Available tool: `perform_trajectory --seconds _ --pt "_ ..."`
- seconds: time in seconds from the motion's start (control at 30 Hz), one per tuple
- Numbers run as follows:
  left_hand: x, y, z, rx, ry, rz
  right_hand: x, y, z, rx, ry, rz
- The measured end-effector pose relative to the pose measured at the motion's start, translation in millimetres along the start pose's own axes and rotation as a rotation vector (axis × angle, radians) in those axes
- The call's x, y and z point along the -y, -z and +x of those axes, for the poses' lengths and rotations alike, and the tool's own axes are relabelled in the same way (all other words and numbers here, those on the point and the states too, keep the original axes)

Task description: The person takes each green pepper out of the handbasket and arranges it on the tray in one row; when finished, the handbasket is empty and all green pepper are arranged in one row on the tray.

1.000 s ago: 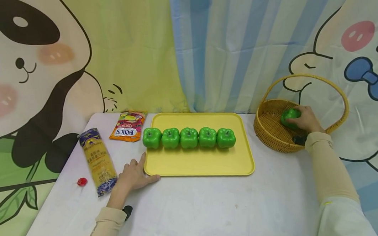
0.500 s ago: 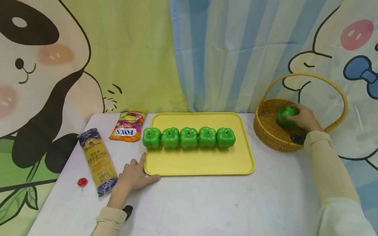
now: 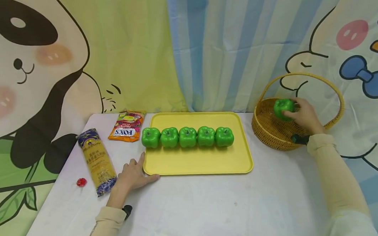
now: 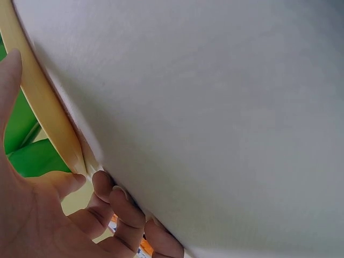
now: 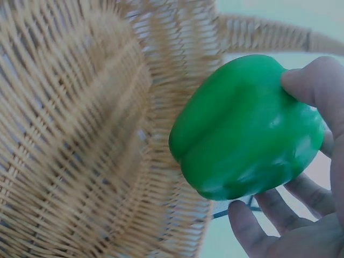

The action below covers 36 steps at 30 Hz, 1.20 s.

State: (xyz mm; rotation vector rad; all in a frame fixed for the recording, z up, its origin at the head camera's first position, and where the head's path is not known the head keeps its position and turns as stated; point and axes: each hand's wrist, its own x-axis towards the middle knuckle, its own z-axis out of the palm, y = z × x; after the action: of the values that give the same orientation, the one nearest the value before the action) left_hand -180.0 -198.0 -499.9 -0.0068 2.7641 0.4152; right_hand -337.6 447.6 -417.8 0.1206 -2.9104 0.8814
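Note:
A green bell pepper (image 3: 283, 109) is gripped by my right hand (image 3: 305, 116), above the inside of the wicker basket (image 3: 270, 139). In the right wrist view, thumb and fingers lie on either side of this pepper (image 5: 247, 129). On the left, my left hand (image 3: 133, 175) touches the near left corner of the yellow tray (image 3: 197, 162). Its thumb lies along the front edge and its index finger by the left edge; the left wrist view shows both at the tray rim (image 4: 45, 110). Several green bell peppers (image 3: 188, 137) stand in a row across the tray.
An orange and pink candy bag (image 3: 127, 126) lies behind the left hand. Left of it are a yellow pasta packet (image 3: 97, 160) and a small red wrapped candy (image 3: 81, 182). The basket's tall handle (image 3: 338, 92) arches over its opening. A printed curtain (image 3: 211, 52) hangs behind the table.
My right hand has lifted the bell pepper up from the basket's inside and shifted slightly left. My left hand stays at the tray corner.

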Motion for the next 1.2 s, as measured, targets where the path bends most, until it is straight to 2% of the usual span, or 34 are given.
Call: perform_trajectory --seconds 0.3,0.7,0.97,1.2 --pt "1.8 -0.7 2.0 -0.010 -0.015 -0.002 27.7 5.1 -29.2 -0.061 -0.006 0.080" --pt "0.9 0.2 0.5 -0.001 -0.016 -0.002 60.9 -14.4 -57.7 -0.080 0.114 0.122" --pt "1.0 0.9 1.4 -0.004 -0.024 -0.001 74.5 -37.8 -66.8 0.000 0.121 0.221" --pt "1.2 0.1 1.7 0.005 -0.018 -0.005 81.0 -56.0 -72.8 0.048 0.179 0.246"
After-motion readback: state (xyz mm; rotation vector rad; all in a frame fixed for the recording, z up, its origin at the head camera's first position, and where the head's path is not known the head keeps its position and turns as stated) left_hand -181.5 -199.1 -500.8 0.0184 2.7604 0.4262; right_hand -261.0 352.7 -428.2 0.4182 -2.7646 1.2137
